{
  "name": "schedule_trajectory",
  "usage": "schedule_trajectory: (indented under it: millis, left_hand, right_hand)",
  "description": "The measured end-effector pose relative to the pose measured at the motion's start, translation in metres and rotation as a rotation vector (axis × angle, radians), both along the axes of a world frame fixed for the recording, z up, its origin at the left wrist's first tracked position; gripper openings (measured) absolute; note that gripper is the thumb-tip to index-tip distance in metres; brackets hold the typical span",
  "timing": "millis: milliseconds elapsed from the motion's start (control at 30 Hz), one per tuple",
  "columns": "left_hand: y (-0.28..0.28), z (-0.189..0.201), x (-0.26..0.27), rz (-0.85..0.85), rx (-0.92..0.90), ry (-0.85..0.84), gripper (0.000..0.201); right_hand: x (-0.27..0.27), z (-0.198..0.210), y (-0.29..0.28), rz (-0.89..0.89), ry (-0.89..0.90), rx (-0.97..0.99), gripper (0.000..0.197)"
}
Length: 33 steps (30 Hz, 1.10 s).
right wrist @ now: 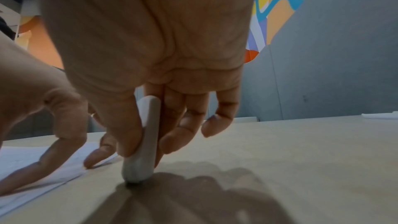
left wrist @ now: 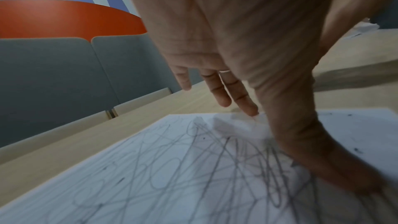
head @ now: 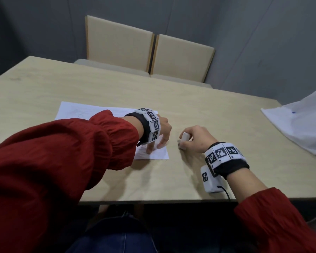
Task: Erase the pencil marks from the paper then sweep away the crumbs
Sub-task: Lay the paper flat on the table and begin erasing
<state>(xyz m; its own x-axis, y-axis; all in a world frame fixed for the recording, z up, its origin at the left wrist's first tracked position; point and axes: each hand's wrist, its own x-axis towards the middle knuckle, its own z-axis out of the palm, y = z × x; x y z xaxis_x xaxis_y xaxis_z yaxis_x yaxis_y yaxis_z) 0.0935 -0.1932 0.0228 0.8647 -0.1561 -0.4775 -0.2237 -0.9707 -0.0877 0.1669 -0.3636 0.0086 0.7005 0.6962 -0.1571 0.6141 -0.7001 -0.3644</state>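
While left hand point(head: 160, 133) fingers spread flat on scribbled thin paper point(left wrist: 150, 176), right hand point(head: 195, 138) pinches rounded white eraser point(right wrist: 142, 142) w/ tip on wood table point(head: 98, 84).

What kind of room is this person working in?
Probably an office meeting room or booth: a long pale wooden table, two cushioned chairs tucked in at its far side, and grey padded wall panels around it.

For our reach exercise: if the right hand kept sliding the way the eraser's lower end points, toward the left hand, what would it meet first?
Probably the paper's near edge, just before the left hand's fingertips; depth is uncertain.
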Motion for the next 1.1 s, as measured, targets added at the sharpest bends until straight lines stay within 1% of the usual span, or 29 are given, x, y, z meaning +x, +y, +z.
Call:
schedule_trajectory:
  millis: [33,100,133,200,300,367,433,567,633,667,700,767,800,833,867,900,967,1100]
  left_hand:
    - [0.001,-0.002,0.0,-0.019,-0.035,-0.006,0.051]
    - [0.004,-0.005,0.0,-0.022,-0.122,-0.019,0.07]
    - [0.006,-0.006,0.0,-0.015,-0.147,-0.014,0.074]
    - [0.007,-0.005,0.0,0.001,-0.145,0.018,0.076]
    - [0.006,-0.003,0.0,0.014,-0.082,0.059,0.075]
    - [0.006,-0.004,0.002,-0.003,-0.044,0.051,0.073]
    - [0.007,-0.005,0.001,-0.035,-0.016,0.021,0.069]
    - [0.009,-0.007,-0.001,-0.081,0.031,-0.004,0.038]
    - [0.01,-0.008,-0.001,-0.043,-0.034,0.026,0.031]
    - [0.011,-0.009,0.0,-0.008,-0.081,0.038,0.034]
    - [0.012,-0.009,0.0,0.032,-0.123,0.033,0.046]
    - [0.016,-0.011,-0.003,0.152,-0.172,-0.019,0.086]
    - [0.018,-0.014,-0.007,0.234,-0.159,-0.04,0.107]
    - [0.02,-0.017,-0.012,0.319,-0.119,-0.043,0.122]
    - [0.02,-0.02,-0.017,0.395,-0.07,-0.026,0.133]
    - [0.019,-0.022,-0.02,0.449,-0.03,-0.001,0.139]
    - [0.018,-0.024,-0.021,0.499,-0.023,0.014,0.147]
    - [0.02,-0.022,-0.013,0.53,-0.06,0.012,0.152]
  right_hand:
    - [0.0,0.0,0.001,0.002,-0.003,-0.002,0.01]
    - [-0.002,0.0,0.002,-0.003,-0.008,-0.014,0.013]
    - [-0.003,0.001,0.002,-0.007,-0.009,-0.02,0.015]
    - [-0.003,0.002,0.001,-0.006,-0.009,-0.023,0.016]
    - [-0.005,0.003,0.0,-0.01,-0.008,-0.027,0.016]
    - [-0.006,0.003,-0.001,-0.021,-0.008,-0.03,0.016]
    - [-0.006,0.002,-0.002,-0.029,-0.012,-0.029,0.014]
    - [-0.006,0.002,-0.002,-0.035,-0.001,-0.029,0.012]
    - [-0.006,0.001,-0.002,-0.029,-0.003,-0.022,0.014]
    - [-0.006,0.0,-0.002,-0.029,-0.002,-0.017,0.014]
    - [-0.006,0.0,-0.002,-0.025,0.002,-0.011,0.012]
    - [-0.006,-0.001,-0.004,-0.011,0.01,-0.005,0.005]
    - [-0.007,-0.001,-0.005,-0.002,0.008,-0.007,0.003]
    - [-0.008,-0.001,-0.005,0.005,0.004,-0.009,0.005]
    - [-0.009,0.0,-0.006,0.006,0.0,-0.009,0.006]
    - [-0.009,0.0,-0.006,0.005,-0.003,-0.006,0.007]
    - [-0.01,0.0,-0.006,0.001,-0.001,-0.019,0.006]
    - [-0.018,0.003,-0.002,-0.021,0.005,-0.021,0.006]
